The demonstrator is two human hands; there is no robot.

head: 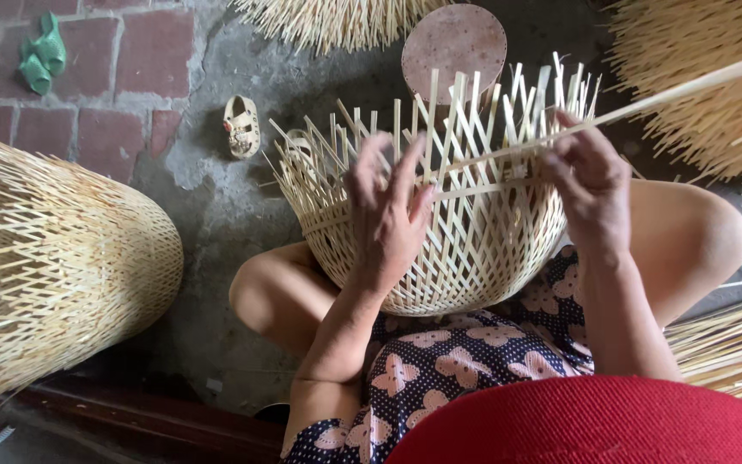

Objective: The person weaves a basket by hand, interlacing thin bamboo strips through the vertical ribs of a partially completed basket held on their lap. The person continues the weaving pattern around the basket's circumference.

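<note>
I weave a strip into the basket (465, 249) on my lap.
My left hand (388, 215) steadies the weave; my right hand (590, 180) pinches the strip (689, 86), so it slides in.

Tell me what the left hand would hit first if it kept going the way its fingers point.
Probably the upright pale bamboo strips of the half-woven basket: the left hand already lies against them, fingers up; depth is unclear.
</note>
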